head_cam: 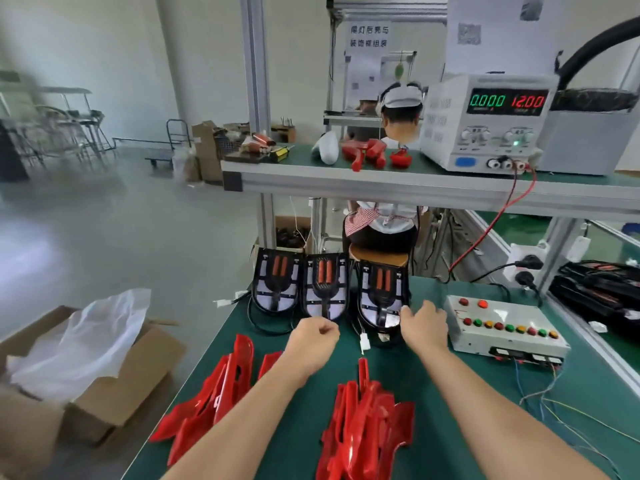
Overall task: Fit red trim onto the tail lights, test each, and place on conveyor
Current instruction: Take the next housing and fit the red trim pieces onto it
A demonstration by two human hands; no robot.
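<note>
Upright, tail lights [323, 287], rounded ends down

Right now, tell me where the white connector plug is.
Head view: the white connector plug lies on the green mat between both hands, just before the right-most tail light.

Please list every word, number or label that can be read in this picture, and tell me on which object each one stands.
"0.000": green digits on the white bench power supply on the upper shelf.
"12.00": red digits on the same display.
White paper sign on the aluminium frame: two lines of Chinese characters, too blurred to read with certainty.
Square codes on the white sheets behind: not readable.
Grey button box on the green mat: no readable labels.
</note>
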